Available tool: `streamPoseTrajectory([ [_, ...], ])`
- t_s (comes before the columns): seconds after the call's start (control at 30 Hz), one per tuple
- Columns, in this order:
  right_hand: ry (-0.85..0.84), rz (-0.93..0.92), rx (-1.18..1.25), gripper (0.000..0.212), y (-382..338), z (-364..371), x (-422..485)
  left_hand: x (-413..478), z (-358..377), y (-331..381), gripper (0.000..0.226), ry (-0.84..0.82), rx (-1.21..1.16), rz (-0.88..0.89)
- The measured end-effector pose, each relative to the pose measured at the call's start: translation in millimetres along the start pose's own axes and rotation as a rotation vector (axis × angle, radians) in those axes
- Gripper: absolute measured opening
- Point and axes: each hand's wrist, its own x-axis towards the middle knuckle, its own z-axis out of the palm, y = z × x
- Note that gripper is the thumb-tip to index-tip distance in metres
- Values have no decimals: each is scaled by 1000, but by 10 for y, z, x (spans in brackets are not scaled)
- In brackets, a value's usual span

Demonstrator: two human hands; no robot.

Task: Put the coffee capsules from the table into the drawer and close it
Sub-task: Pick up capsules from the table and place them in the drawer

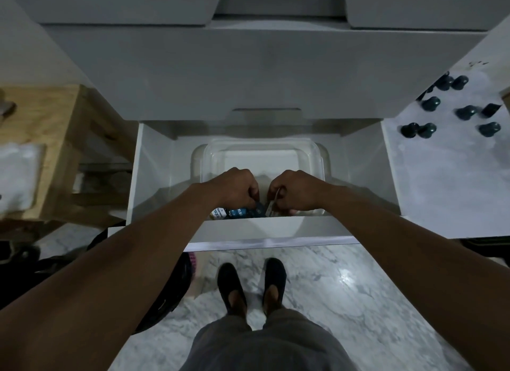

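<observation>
Several dark teal coffee capsules lie scattered on the white table at the right. Below me the white drawer stands pulled open. Inside it sits a clear plastic container. Both hands reach into the drawer's near end. My left hand is closed on the edge of a blue and white packet. My right hand pinches a silvery edge of the same packet. Most of the packet is hidden behind the drawer front.
A closed upper drawer front overhangs the back of the open one. A wooden stand is at the left, with a dark bag on the marble floor beside it. My feet are just in front of the drawer.
</observation>
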Motion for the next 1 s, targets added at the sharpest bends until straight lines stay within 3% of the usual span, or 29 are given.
streamPoseTrajectory([
  [0.23, -3, -26, -4, 22, 19, 17, 62, -54, -9, 47, 24, 45, 35, -70],
  [0.37, 242, -34, -84, 24, 72, -89, 47, -113, -38, 120, 17, 230, 90, -144],
  [0.5, 485, -10, -162, 27, 68, -261, -244, -296, -94, 357, 28, 519, 249, -163],
  [0.67, 816, 1, -255, 31, 118, -362, -859, -617, -193, 812, 26, 791, 420, 49],
  [0.8, 1033, 122, -227, 33, 229, -278, -1474, -855, -156, 1224, 30, 931, 522, 230],
  [1.0, 1083, 243, -169, 35, 576, -147, -2211, -958, 83, 1897, 26, 937, 483, 393],
])
